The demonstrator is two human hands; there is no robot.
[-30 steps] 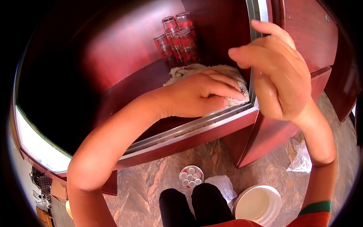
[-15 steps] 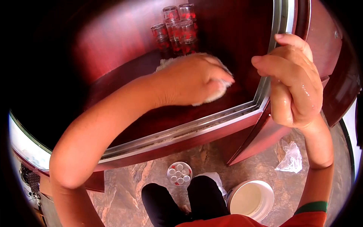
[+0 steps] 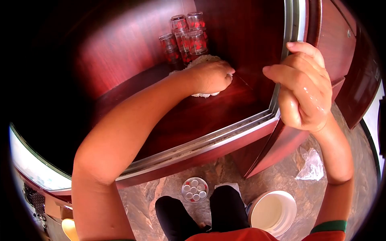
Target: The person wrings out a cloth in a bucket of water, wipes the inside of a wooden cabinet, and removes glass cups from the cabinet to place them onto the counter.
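Note:
My left hand (image 3: 213,76) is closed around a white fluffy cloth (image 3: 202,60) and presses it against the dark red shelf (image 3: 181,128) inside a cabinet. Parts of the cloth stick out above and below the fingers. Just beyond the hand, several clear glasses with red patterns (image 3: 197,42) stand stacked upside down at the back. My right hand (image 3: 307,90), wet and shiny, is raised beside the metal door frame (image 3: 287,40). Some of its fingers are bent and others stretched apart, with nothing visible in them; whether it touches the frame is unclear.
A metal sliding track (image 3: 201,145) runs along the cabinet's front edge. On the floor below are a round tray holding several glasses (image 3: 195,190), a white bucket with cloudy liquid (image 3: 287,205) and a crumpled plastic bag (image 3: 311,164). A red cabinet door (image 3: 265,154) hangs open.
My left hand has slid the cloth deeper into the cabinet, closer to the glasses. The right hand stays by the frame, and the view has shifted slightly.

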